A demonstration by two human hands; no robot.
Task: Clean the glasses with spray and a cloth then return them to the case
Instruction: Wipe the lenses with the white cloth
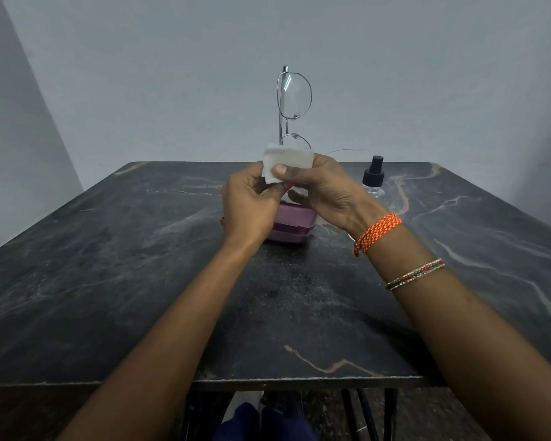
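Both hands wipe the glasses above the case.

Left hand (248,198) pinches the glasses (295,100) upright by the lower lens, so the upper lens stands clear; right hand (318,189) presses the white cloth (288,163) onto that lens. Directly below them sits the purple case (291,226); to its right, the spray bottle (373,176).

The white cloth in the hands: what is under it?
The cloth covers the lower lens of the glasses, held on end. Only the top of that rim shows; the rest is covered. Both hands pinch it. The purple case sits below.
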